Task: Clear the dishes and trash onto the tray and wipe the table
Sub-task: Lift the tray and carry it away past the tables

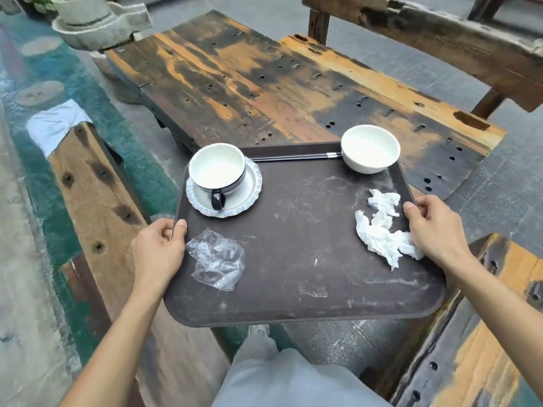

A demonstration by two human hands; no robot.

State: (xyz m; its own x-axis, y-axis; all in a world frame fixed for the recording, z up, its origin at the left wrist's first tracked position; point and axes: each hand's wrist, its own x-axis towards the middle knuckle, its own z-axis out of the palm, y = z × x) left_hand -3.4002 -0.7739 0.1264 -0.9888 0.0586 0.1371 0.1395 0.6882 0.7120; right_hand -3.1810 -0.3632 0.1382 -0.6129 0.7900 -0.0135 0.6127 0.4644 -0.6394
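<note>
I hold a dark brown tray [293, 259] in the air in front of the weathered wooden table [264, 83]. My left hand [160, 251] grips its left rim and my right hand [435, 230] grips its right rim. On the tray, a black-and-white cup [217, 171] stands on a scalloped saucer [249, 192] at the far left. A white bowl [370, 151] sits at the far right, with black chopsticks [293, 156] along the far rim. Clear crumpled plastic [217, 259] lies near my left hand, and crumpled white tissue [382, 227] lies by my right hand.
A wooden bench [97, 195] runs along the left, with a white cloth [55, 124] at its far end. Another bench [484, 318] stands at the right, and a rough wooden backrest [426, 33] beyond the table. A stone planter [88, 22] sits at the far left. My trouser leg [279, 374] shows below.
</note>
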